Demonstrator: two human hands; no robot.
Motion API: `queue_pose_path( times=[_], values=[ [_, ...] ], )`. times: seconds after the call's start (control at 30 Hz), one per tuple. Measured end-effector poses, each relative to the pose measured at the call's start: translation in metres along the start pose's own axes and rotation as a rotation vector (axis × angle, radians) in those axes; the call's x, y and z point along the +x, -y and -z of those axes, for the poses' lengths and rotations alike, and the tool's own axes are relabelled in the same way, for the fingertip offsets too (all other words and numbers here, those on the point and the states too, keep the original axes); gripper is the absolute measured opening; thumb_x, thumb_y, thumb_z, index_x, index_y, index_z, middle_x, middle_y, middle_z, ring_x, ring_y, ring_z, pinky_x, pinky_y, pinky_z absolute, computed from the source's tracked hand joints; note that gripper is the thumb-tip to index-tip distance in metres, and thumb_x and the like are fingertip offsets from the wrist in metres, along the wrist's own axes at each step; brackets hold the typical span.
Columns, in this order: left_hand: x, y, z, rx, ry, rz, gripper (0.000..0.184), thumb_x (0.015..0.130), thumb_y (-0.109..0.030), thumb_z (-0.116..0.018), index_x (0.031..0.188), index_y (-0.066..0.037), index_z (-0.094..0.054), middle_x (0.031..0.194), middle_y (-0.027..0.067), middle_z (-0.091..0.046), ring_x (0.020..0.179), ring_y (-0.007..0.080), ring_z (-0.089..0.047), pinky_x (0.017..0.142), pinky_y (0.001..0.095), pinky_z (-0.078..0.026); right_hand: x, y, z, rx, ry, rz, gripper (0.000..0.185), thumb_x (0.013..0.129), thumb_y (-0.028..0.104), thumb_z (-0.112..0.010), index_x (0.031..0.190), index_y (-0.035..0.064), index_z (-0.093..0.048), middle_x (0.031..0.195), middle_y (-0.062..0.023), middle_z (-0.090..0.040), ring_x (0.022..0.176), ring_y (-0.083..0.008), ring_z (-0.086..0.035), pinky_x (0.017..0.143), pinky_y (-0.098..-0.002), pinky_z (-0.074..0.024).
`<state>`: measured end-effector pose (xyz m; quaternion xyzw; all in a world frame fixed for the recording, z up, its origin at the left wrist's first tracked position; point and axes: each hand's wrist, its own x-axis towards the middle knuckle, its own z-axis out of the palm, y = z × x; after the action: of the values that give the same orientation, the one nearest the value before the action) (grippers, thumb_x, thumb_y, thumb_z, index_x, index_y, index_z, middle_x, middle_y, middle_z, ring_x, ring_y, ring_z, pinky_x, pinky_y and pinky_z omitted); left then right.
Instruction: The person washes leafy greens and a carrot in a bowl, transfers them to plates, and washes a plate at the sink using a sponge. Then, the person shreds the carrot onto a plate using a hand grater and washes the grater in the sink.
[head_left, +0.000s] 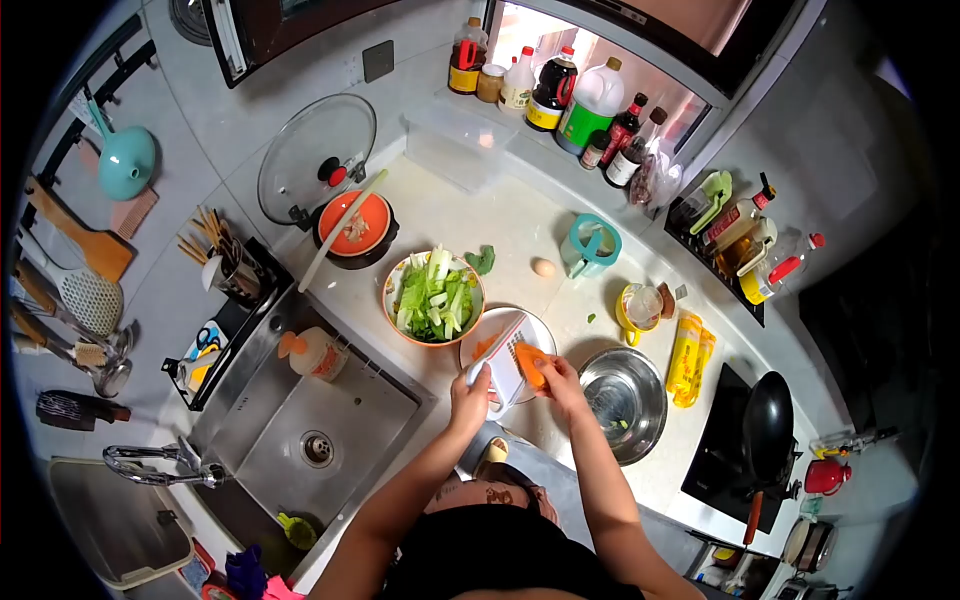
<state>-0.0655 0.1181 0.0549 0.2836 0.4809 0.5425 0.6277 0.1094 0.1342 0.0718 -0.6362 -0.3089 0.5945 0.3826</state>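
Observation:
My left hand (468, 400) is closed on the lower end of a white grater (507, 378), which slants over a white plate (544, 330). In my right hand (563, 388) is a piece of carrot (530, 361), pressed against the grater's face. Some orange shreds show on the plate beside the grater; the rest of the plate is partly hidden. Behind the plate stands a bowl (389, 318) of chopped leafy greens (436, 295). To the right of my right hand sits a steel bowl (655, 425) with a green scrap inside.
At left is a steel sink (270, 400) with a soap bottle (318, 355). An egg (543, 268), a teal container (590, 245) and a yellow cup (638, 310) stand farther back. Yellow packets (687, 360) lie near the hob (715, 440), where a black pan (768, 430) rests.

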Motion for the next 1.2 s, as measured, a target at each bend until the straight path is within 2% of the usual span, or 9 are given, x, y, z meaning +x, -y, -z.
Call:
queue_pose_path(
  times=[0.07, 0.17, 0.2, 0.3, 0.5, 0.7, 0.83, 1.03, 1.2],
  values=[
    [-0.003, -0.005, -0.003, 0.040, -0.006, -0.014, 0.029, 0.088, -0.023, -0.051, 0.098, 0.004, -0.056, 0.078, 0.0082, -0.059, 0.059, 0.0127, -0.057, 0.050, 0.0238, -0.048, -0.015, 0.010, -0.011, -0.219, -0.119, 0.134, 0.031, 0.082, 0.023, -0.055, 0.107, 0.0059, -0.053, 0.082, -0.0105, -0.059, 0.064, -0.0167, -0.058, 0.051, -0.0255, -0.0460],
    [-0.004, -0.007, -0.004, 0.091, 0.002, -0.014, 0.027, 0.089, -0.021, -0.051, 0.097, 0.004, -0.056, 0.078, 0.0079, -0.060, 0.059, 0.0122, -0.057, 0.050, 0.0237, -0.048, -0.024, 0.009, -0.019, -0.832, -0.330, 0.815, 0.032, 0.078, 0.024, -0.058, 0.104, 0.0064, -0.056, 0.083, -0.0182, -0.058, 0.063, -0.0276, -0.059, 0.052, -0.0322, -0.0484],
    [-0.006, -0.005, -0.007, 0.089, -0.008, -0.030, 0.028, 0.089, -0.023, -0.051, 0.094, 0.004, -0.056, 0.074, 0.0063, -0.058, 0.058, 0.0116, -0.056, 0.051, 0.0231, -0.048, -0.041, 0.024, -0.034, -0.928, -0.327, 0.763, 0.033, 0.074, 0.025, -0.060, 0.102, 0.0073, -0.058, 0.083, -0.0222, -0.056, 0.064, -0.0363, -0.058, 0.056, -0.0399, -0.0495],
    [-0.012, -0.003, -0.011, 0.098, -0.014, -0.032, 0.028, 0.089, -0.024, -0.050, 0.091, 0.004, -0.057, 0.071, 0.0050, -0.057, 0.058, 0.0110, -0.055, 0.052, 0.0224, -0.048, -0.012, 0.015, -0.043, -1.162, -0.397, 0.705, 0.036, 0.076, 0.034, -0.058, 0.102, 0.0096, -0.055, 0.083, -0.0200, -0.055, 0.069, -0.0379, -0.059, 0.059, -0.0449, -0.0494],
    [-0.010, -0.005, -0.014, 0.126, -0.025, -0.020, 0.025, 0.088, -0.020, -0.051, 0.092, 0.004, -0.055, 0.071, 0.0059, -0.056, 0.056, 0.0107, -0.053, 0.051, 0.0235, -0.046, 0.072, 0.010, -0.013, -1.111, -0.479, 0.371, 0.039, 0.081, 0.042, -0.048, 0.108, 0.0138, -0.048, 0.089, -0.0247, -0.053, 0.076, -0.0399, -0.059, 0.065, -0.0467, -0.0489],
    [-0.002, 0.003, -0.011, 0.047, -0.056, 0.038, 0.025, 0.089, -0.020, -0.050, 0.089, 0.004, -0.055, 0.071, 0.0057, -0.057, 0.055, 0.0107, -0.054, 0.049, 0.0237, -0.047, -0.023, 0.032, -0.042, -1.184, -0.331, 0.505, 0.034, 0.084, 0.040, -0.046, 0.102, 0.0120, -0.049, 0.088, -0.0232, -0.052, 0.063, -0.0393, -0.059, 0.052, -0.0471, -0.0486],
    [-0.002, -0.005, -0.008, -0.007, -0.106, 0.034, 0.026, 0.089, -0.021, -0.050, 0.088, 0.004, -0.056, 0.068, 0.0058, -0.056, 0.054, 0.0117, -0.055, 0.049, 0.0242, -0.048, 0.016, 0.023, -0.051, -1.213, -0.367, 0.435, 0.031, 0.084, 0.036, -0.047, 0.102, 0.0114, -0.051, 0.085, -0.0209, -0.053, 0.062, -0.0375, -0.059, 0.055, -0.0469, -0.0488],
    [0.002, -0.007, 0.001, 0.042, -0.098, 0.035, 0.029, 0.088, -0.023, -0.052, 0.087, 0.005, -0.058, 0.066, 0.0058, -0.056, 0.052, 0.0128, -0.055, 0.047, 0.0254, -0.046, 0.094, 0.020, -0.032, -1.182, -0.348, 0.114, 0.036, 0.085, 0.036, -0.040, 0.110, 0.0114, -0.047, 0.100, -0.0264, -0.051, 0.085, -0.0403, -0.058, 0.073, -0.0443, -0.0484],
    [-0.001, -0.004, 0.000, -0.040, -0.092, 0.041, 0.029, 0.088, -0.022, -0.052, 0.092, 0.006, -0.057, 0.069, 0.0063, -0.056, 0.056, 0.0127, -0.055, 0.049, 0.0246, -0.048, 0.057, 0.021, -0.024, -1.099, -0.380, 0.309, 0.038, 0.084, 0.040, -0.045, 0.108, 0.0118, -0.049, 0.096, -0.0238, -0.054, 0.079, -0.0391, -0.059, 0.070, -0.0459, -0.0483]
  ],
)
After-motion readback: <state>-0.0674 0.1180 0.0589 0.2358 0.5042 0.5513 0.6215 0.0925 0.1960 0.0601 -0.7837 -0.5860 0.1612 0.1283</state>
